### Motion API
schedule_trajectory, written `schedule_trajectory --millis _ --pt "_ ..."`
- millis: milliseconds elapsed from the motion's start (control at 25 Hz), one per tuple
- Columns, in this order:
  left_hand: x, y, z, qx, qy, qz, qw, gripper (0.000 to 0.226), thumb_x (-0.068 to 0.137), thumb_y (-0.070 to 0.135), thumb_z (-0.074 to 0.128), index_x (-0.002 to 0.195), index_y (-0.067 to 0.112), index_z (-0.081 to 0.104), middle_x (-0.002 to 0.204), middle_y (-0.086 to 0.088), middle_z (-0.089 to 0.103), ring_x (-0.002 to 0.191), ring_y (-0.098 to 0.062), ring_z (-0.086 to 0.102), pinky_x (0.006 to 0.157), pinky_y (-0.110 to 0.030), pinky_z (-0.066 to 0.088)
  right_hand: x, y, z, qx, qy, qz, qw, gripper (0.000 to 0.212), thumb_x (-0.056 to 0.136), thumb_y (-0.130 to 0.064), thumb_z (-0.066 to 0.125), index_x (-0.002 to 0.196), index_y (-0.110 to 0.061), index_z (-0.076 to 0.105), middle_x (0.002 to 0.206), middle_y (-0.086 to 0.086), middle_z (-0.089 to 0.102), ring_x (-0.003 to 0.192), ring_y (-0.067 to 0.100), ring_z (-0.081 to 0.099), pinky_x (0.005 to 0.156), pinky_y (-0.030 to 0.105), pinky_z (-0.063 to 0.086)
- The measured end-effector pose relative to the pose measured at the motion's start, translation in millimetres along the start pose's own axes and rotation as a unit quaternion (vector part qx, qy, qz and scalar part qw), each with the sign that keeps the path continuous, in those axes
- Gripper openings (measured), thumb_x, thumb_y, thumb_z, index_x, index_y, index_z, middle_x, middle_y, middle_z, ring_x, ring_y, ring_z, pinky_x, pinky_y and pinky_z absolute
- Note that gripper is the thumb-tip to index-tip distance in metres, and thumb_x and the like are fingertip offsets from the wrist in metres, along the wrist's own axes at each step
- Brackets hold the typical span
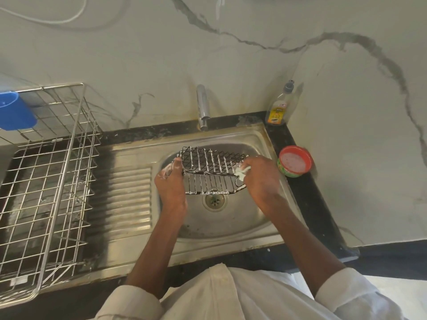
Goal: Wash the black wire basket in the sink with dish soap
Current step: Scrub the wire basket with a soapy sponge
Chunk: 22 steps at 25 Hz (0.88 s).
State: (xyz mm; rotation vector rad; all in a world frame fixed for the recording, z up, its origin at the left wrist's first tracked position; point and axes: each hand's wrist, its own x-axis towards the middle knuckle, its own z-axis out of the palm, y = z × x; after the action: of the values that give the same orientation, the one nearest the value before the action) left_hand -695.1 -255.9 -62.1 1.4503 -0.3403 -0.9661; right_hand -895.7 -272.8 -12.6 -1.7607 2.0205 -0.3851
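While suds cover the wires: the scrubbing step is judged to be in hand.
Basket: the basket (211, 168) is held tilted over the sink (258, 229) bowl, above the drain (215, 200), lifted clear of the bowl floor as far as can be told; white foam is seen on many wires.
Left hand: the left hand (171, 183) is clamped on the basket's left end, thumb on the top edge, fingers curled round the side.
Right hand: the right hand (261, 179) is closed on a small white foamy scrubber (241, 172), which is pressed to the basket's right corner.
Tap: the tap (203, 109) is set behind the bowl; no running water is seen.
Soap: a soap bottle (278, 107) is stood at the back right corner; a red tub (294, 161) of pinkish paste is placed just beside the sink on the right.
Rack: a steel rack (46, 181) is set on the left, well apart from the basket.
Progress: soaping is judged well along, rinsing not yet done.
Next move: remaining wires should be scrubbed, the basket turned to reach unsoaped sides, then water is needed for a rinse.
Risk: a slippery grip is likely with soapy wires.
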Motion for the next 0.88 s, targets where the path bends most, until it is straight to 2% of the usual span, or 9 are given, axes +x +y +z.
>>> schedule_trajectory --millis 80,120,200,280,400,480,600,760,880 --pt "0 2 4 0.001 0.000 -0.001 1.000 0.038 0.100 0.020 0.074 0.069 0.026 0.053 0.066 0.011 0.049 0.065 -0.008 0.044 0.073 -0.032 0.045 -7 -19 8 0.122 0.004 -0.066 0.990 0.030 0.087 0.002 0.072 0.105 -0.021 0.080 0.107 -0.001 0.078 0.090 0.010 0.072 0.079 0.023 0.058" --pt "-1 1 6 0.009 -0.014 0.012 1.000 0.038 0.100 0.018 0.073 0.068 0.025 0.053 0.064 0.010 0.047 0.063 -0.009 0.041 0.068 -0.032 0.043 -12 -37 13 0.190 -0.004 -0.121 0.974 0.029 0.085 0.003 0.072 0.101 -0.019 0.081 0.102 -0.003 0.078 0.087 0.006 0.071 0.077 0.019 0.056" --pt "-4 1 9 0.021 -0.049 0.032 0.998 0.036 0.101 0.014 0.069 0.067 0.022 0.057 0.063 0.004 0.049 0.062 -0.011 0.041 0.062 -0.032 0.037 -20 -67 21 0.227 -0.002 -0.223 0.948 0.027 0.082 0.006 0.073 0.095 -0.016 0.082 0.098 -0.003 0.078 0.082 0.003 0.068 0.075 0.011 0.051" --pt "-5 3 10 0.020 -0.064 0.022 0.998 0.026 0.100 0.016 0.072 0.075 0.020 0.065 0.072 -0.005 0.056 0.071 -0.017 0.049 0.071 -0.033 0.043 -11 -71 19 0.232 -0.003 -0.194 0.953 0.026 0.084 0.006 0.075 0.096 -0.016 0.082 0.101 0.000 0.077 0.082 0.007 0.069 0.072 0.011 0.054" --pt "1 12 4 0.012 -0.060 -0.028 0.998 0.003 0.100 0.020 0.074 0.101 0.021 0.072 0.088 0.004 0.067 0.083 -0.010 0.061 0.088 -0.034 0.051 15 -25 9 0.109 -0.005 -0.079 0.991 0.024 0.085 -0.001 0.078 0.103 -0.016 0.080 0.103 0.002 0.078 0.084 0.013 0.071 0.074 0.027 0.060" --pt "4 16 2 0.011 -0.055 -0.049 0.997 0.024 0.100 0.016 0.072 0.124 0.016 0.069 0.095 0.006 0.071 0.086 -0.004 0.064 0.084 -0.025 0.055 21 1 2 0.105 -0.035 -0.053 0.992 0.023 0.089 -0.002 0.072 0.104 -0.017 0.078 0.105 -0.001 0.076 0.094 0.014 0.070 0.078 0.027 0.052" --pt "14 19 7 0.018 -0.041 -0.055 0.997 0.015 0.102 0.011 0.069 0.116 0.007 0.071 0.088 0.006 0.072 0.070 -0.001 0.059 0.060 -0.014 0.049 22 -2 -2 0.158 -0.107 -0.090 0.978 0.021 0.096 -0.002 0.062 0.109 -0.017 0.069 0.107 -0.008 0.066 0.098 0.011 0.061 0.073 0.023 0.045" --pt "19 37 18 0.013 -0.060 -0.078 0.995 0.017 0.097 0.012 0.072 0.108 0.000 0.065 0.078 0.004 0.070 0.074 -0.011 0.057 0.071 -0.028 0.046 29 -15 -6 0.157 -0.155 -0.148 0.964 0.020 0.100 -0.004 0.060 0.105 -0.023 0.060 0.099 -0.020 0.056 0.089 0.004 0.057 0.073 0.030 0.048" --pt "18 56 26 -0.006 -0.041 -0.065 0.997 0.008 0.100 0.006 0.067 0.095 0.007 0.060 0.082 0.003 0.066 0.075 -0.012 0.060 0.072 -0.026 0.053 30 -24 -6 0.191 -0.174 -0.134 0.957 0.015 0.100 -0.008 0.062 0.106 -0.021 0.063 0.098 -0.016 0.061 0.086 0.003 0.058 0.069 0.025 0.042"
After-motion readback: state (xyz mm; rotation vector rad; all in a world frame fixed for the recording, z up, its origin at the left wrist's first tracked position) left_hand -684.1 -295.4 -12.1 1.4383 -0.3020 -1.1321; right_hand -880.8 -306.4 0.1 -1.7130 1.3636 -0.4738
